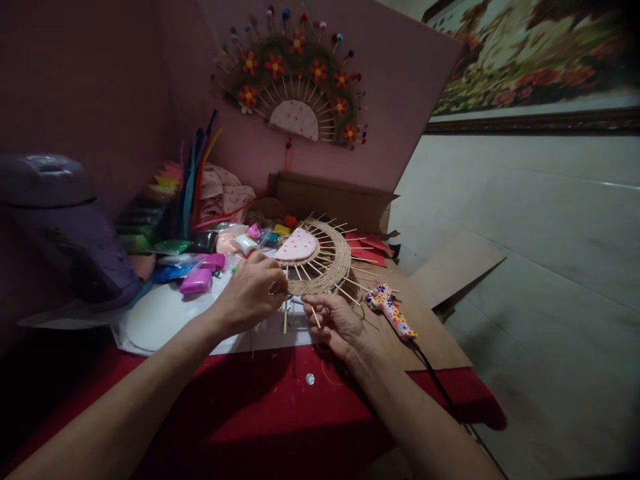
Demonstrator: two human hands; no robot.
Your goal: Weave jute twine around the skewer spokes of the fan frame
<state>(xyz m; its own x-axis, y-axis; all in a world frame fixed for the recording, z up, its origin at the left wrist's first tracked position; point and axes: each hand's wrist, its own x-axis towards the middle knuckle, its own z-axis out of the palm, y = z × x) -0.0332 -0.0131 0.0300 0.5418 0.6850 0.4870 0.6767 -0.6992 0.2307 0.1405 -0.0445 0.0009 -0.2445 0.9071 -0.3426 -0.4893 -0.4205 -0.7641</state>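
A half-round craft fan (325, 277) of thin wooden sticks is bound with a wide band of jute twine. At its centre is a white half-disc with red dots (299, 245). My left hand (257, 285) is closed in a pinch at the fan's left end, and what lies between its fingertips is hidden. My right hand (337, 325) pinches the fan's near edge, its thumb and fingers around one of the sticks (315, 316). The far sticks fan out away from me.
A patterned glue gun (391, 311) with a black cord lies on cardboard (435, 347) at right. Coloured clay packets (197, 281), a white disc (155, 320) and a purple container (75, 233) are at left. A finished flowered fan (300, 87) hangs behind.
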